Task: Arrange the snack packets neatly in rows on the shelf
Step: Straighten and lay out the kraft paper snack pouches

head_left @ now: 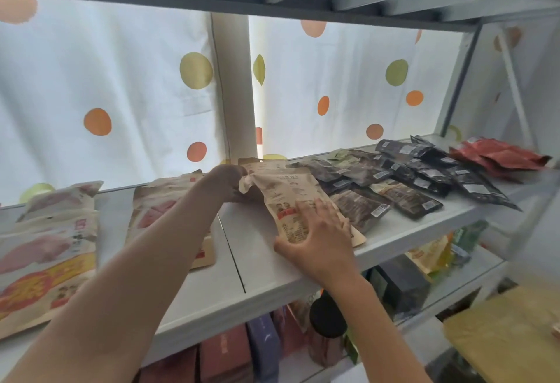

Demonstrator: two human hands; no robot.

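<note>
A white shelf [260,264] crosses the middle of the frame, rising slightly toward the right. At centre lies a tan kraft pouch [291,198], flat on the shelf, its top end toward the back and its bottom end toward the front edge. The left hand [230,178] reaches in from lower left and grips the pouch's crumpled top corner, fingers closed on it. The right hand [318,231] comes in from the lower right and lies open, fingers spread, palm down on the pouch's lower end, pressing it to the shelf.

To the left of centre, partly under the left forearm, lies a second kraft pouch [163,204], and at the far left edge a third pouch [45,249] with pink and orange print, a further one just behind it. Right of the held pouch, dark packets [403,176] lie in overlapping slanted rows, the nearest touching the pouch's right edge. At the far right of the shelf sit red packets [500,155].

Behind the shelf hangs a white curtain [121,85] with orange and green dots. On the lower shelves, at bottom centre, stand boxes [224,355] and a dark-lidded jar [327,328].
</note>
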